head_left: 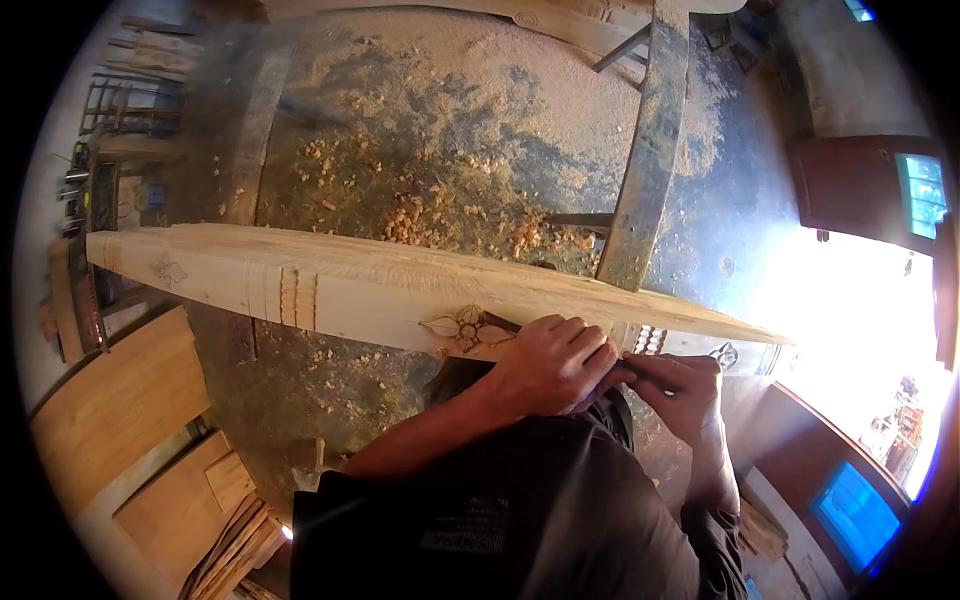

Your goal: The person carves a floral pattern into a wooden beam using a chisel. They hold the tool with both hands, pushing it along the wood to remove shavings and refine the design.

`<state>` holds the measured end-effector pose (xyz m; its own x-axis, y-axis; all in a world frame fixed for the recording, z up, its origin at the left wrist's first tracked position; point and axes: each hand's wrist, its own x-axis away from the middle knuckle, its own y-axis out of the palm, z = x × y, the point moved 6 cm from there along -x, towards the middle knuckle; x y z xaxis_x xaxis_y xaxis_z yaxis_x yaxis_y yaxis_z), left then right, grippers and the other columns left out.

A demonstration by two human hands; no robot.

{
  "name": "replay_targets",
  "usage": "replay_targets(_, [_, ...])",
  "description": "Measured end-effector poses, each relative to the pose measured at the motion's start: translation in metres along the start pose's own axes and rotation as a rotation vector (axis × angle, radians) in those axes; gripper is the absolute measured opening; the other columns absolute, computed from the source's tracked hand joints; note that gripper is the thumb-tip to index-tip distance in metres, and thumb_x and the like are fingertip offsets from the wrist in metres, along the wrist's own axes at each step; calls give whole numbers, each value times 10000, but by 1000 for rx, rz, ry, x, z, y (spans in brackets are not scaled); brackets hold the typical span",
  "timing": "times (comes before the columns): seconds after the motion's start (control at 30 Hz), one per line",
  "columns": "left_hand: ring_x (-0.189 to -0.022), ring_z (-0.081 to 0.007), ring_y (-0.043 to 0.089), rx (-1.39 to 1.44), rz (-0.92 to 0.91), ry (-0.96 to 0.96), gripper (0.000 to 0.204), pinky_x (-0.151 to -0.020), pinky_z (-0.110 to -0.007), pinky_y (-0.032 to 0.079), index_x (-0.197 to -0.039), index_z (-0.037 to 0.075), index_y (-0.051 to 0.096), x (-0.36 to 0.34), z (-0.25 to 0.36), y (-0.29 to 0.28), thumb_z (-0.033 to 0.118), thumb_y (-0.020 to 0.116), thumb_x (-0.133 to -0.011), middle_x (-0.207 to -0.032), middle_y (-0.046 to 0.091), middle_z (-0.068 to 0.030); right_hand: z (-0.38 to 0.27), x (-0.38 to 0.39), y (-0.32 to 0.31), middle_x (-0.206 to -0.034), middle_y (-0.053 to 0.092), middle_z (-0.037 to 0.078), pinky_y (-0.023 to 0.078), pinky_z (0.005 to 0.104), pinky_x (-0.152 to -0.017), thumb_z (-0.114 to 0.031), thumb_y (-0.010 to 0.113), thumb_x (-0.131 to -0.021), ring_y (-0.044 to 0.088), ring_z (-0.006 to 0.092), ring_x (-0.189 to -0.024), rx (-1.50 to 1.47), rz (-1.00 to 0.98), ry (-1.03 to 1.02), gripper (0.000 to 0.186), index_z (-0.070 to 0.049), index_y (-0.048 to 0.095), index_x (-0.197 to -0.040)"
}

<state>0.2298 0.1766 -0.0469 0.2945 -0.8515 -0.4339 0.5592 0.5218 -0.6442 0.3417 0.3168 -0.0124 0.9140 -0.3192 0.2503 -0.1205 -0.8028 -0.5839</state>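
A long pale wooden beam [370, 280] crosses my view, its side carved with a flower [468, 328] and rows of notches [298, 297]. My left hand [560, 365] lies against the beam right of the flower, fingers curled over something mostly hidden. Beside it, my right hand [685, 395] grips a slim dark tool [632, 370] that points toward my left hand; its tip is hidden. More carved notches [650, 338] show just above my hands.
Two plank supports [645, 150] run back beneath the beam. Sawdust and shavings [420, 220] cover the floor. Boards [120, 390] and wood pieces lean at left. Another carved timber [540, 20] lies at the back. A bright doorway [850, 310] with brown, blue-paned shutters [855, 515] is at right.
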Motion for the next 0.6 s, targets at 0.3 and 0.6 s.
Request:
replay_targets(0.3, [-839,-206,608,-30,15,-73,386,-718,-364,474,-1096,69,692,-16,3,-5,285,839,-811,-914,600,-28,1,-21,-22,-948,806,142,606,315,-731,-5,782,-849,794,232,-818,-19,-92,39,287,-57,810,-1130])
replay_targets(0.6, [-871,-211,598,-62,67,-141,408,-753,-372,469,-1169,102,645,-16,-5,0,245,808,-823,-936,571,-27,-16,-53,-37,-941,810,136,606,304,-720,-17,776,-866,791,212,-797,60,-226,-65,274,-46,813,-1136])
